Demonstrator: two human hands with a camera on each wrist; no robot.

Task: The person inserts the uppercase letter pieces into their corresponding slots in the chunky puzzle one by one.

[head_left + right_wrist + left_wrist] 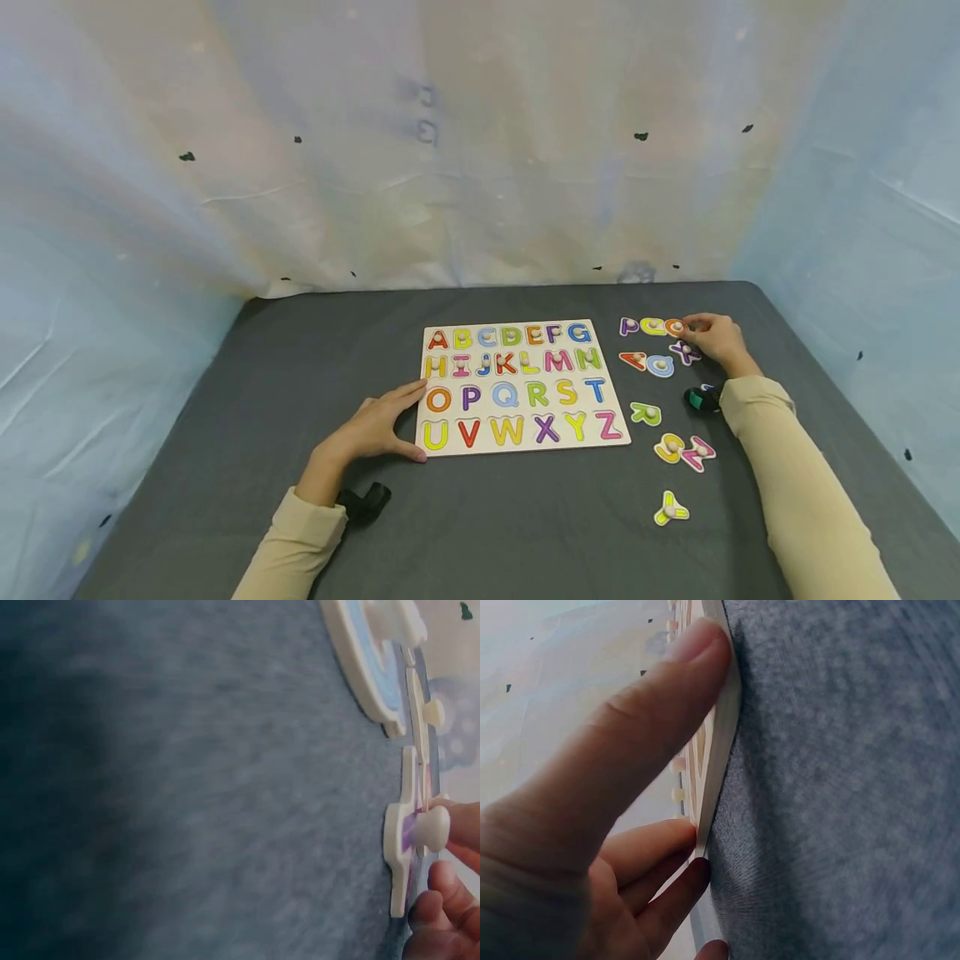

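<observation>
A wooden alphabet puzzle board (480, 417) lies flat on the dark cloth. Knobbed letters fill its upper two rows, and flat coloured letter shapes show in the lower two. My left hand (375, 427) rests against the board's lower left corner, thumb (699, 646) at the near edge and extended fingers along the left side. Over on the right, my right hand (716, 340) pinches the orange letter O (674, 327) at the end of the top row of loose pieces. In the right wrist view, the purple letter X (406, 832) partly covers those fingertips.
Beside the O are letters U (652, 326) and P (628, 326). Letters V (633, 360) and Q (660, 366) lie below. Nearer are R (645, 413), S (667, 448), Z (698, 454) and Y (670, 508). Another piece is partly hidden by the right wrist camera (702, 399).
</observation>
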